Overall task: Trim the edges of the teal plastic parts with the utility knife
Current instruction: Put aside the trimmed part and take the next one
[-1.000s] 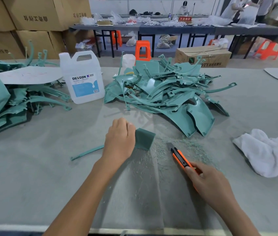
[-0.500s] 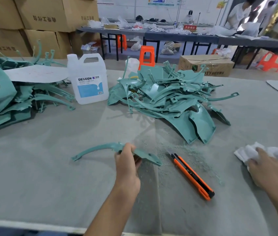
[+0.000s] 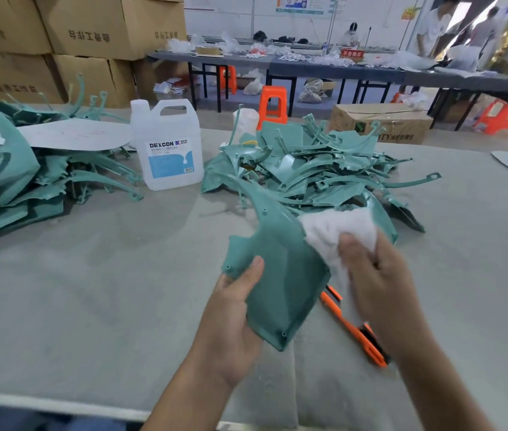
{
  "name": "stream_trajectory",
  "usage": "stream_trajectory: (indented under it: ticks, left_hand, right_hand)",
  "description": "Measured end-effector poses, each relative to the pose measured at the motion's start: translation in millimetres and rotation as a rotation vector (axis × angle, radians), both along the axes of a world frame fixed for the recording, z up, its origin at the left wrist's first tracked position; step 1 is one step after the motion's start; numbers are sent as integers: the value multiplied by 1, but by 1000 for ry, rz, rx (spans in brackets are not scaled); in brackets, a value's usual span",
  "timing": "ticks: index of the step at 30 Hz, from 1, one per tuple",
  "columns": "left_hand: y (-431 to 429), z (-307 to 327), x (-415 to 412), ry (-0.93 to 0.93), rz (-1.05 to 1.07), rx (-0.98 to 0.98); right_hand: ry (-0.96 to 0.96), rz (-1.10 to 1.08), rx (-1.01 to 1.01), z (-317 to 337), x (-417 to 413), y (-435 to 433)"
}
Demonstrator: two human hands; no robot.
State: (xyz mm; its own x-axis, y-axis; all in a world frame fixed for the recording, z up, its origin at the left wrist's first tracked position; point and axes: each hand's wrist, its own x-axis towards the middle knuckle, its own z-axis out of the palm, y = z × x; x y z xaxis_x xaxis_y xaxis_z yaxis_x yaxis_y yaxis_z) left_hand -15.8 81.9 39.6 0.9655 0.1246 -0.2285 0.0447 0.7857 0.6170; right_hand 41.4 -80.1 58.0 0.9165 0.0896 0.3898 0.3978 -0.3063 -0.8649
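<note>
Wiping looks to be the step in hand rather than cutting: the teal plastic part is held up off the table, just above and to the left of the utility knife. Its long axis runs from a broad, screw-holed end nearest the person up to a narrow curved tip that points away and slightly left, toward the far side of the table. The left hand grips the broad end, thumb pressed on the upper face and fingers hidden behind it. The right hand, directly over the knife, is curled round a bunched white cloth and presses it against the part's right edge. The knife itself lies untouched on the grey table, partly hidden under that hand and the part; whether its blade is out I cannot tell. Beyond the knife sits a large pile of teal parts, to the far left of it a white jug, and further left again a second heap. By my reading, any more trimming calls for the right hand to drop the cloth and take up the knife, while the left turns the part so an untrimmed edge faces the blade.
</note>
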Motion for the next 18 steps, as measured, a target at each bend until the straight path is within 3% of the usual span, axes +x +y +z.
stream_trajectory:
  ticks: [2,6,12,15,18]
  left_hand:
    - [-6,6,0,-49,102,20]
    - [-13,7,8,-73,338,111]
    - [16,2,13,-34,506,328]
    - [33,2,11,-36,419,252]
    - [28,-6,-1,-32,196,260]
  right_hand:
    - [107,44,50,-19,-23,36]
    - [82,85,171,-44,-67,72]
    - [51,14,33,-63,-110,66]
    - [4,-27,115,-51,-96,39]
    - [-91,-58,146,-27,-68,26]
